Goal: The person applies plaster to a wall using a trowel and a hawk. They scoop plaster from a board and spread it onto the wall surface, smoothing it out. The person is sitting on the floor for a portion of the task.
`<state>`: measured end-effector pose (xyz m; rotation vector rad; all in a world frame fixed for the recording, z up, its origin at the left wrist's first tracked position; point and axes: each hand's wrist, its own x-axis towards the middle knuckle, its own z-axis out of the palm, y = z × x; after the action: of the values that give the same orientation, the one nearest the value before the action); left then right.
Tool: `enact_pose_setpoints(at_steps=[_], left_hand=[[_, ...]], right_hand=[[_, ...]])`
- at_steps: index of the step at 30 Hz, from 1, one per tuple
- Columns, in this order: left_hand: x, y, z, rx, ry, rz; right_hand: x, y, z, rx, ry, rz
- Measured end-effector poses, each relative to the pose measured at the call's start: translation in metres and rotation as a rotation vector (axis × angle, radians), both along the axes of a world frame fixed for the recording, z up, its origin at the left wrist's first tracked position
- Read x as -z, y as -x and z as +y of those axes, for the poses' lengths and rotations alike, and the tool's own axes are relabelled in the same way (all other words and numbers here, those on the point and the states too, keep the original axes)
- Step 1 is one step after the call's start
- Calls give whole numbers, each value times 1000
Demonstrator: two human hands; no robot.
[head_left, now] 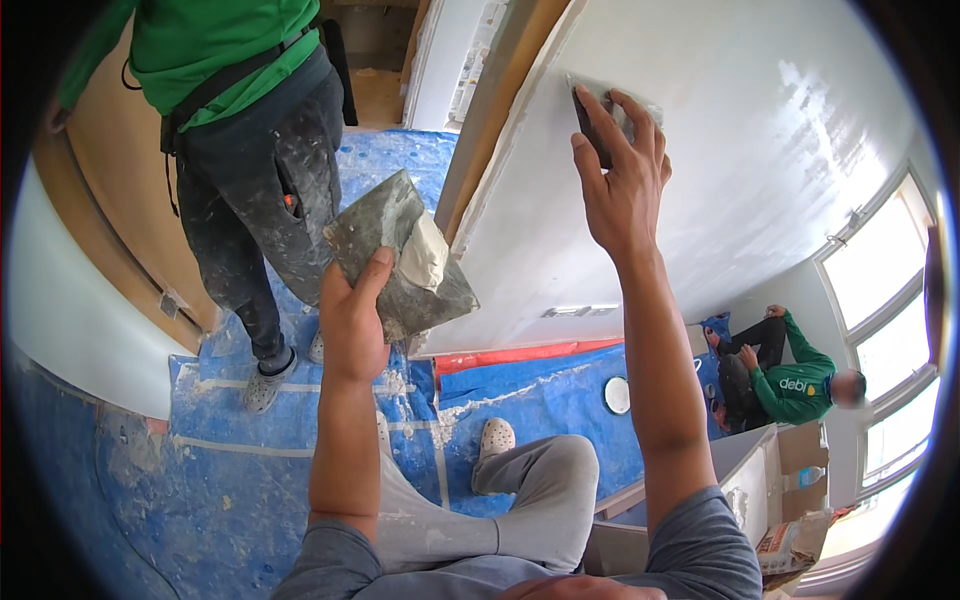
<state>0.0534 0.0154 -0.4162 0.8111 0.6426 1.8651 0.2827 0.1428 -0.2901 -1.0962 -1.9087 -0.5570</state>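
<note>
My left hand (355,315) grips a flat grey plasterer's board (372,222), its thumb on the upper face. On the board's right half sits a thick lump of off-white putty (424,256). At the upper right, my right hand (628,190) is raised against the white wall (720,210). Its fingers press a flat putty spreader (586,122) to the surface, hiding much of the tool. A shiny, wet-looking patch (815,130) shows farther right on the wall.
Close on the left stands a person (220,60) in a green top and stained dark trousers. Another person (795,385) in green sits low by the windows. Stained blue sheeting (270,490) covers the floor. A white round lid (617,395) and cardboard box (800,455) lie right.
</note>
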Motion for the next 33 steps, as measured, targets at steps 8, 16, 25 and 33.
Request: enact_pose_setpoints(at_steps=[8, 16, 25, 33], left_hand=[[2, 9, 3, -40, 23, 20], [5, 13, 7, -44, 27, -4], [7, 13, 7, -61, 36, 22], [16, 11, 12, -27, 63, -63]], right_hand=[[6, 12, 17, 59, -72, -38], [13, 19, 25, 59, -76, -16], [23, 26, 26, 80, -53, 3], [58, 24, 24, 57, -3, 20]])
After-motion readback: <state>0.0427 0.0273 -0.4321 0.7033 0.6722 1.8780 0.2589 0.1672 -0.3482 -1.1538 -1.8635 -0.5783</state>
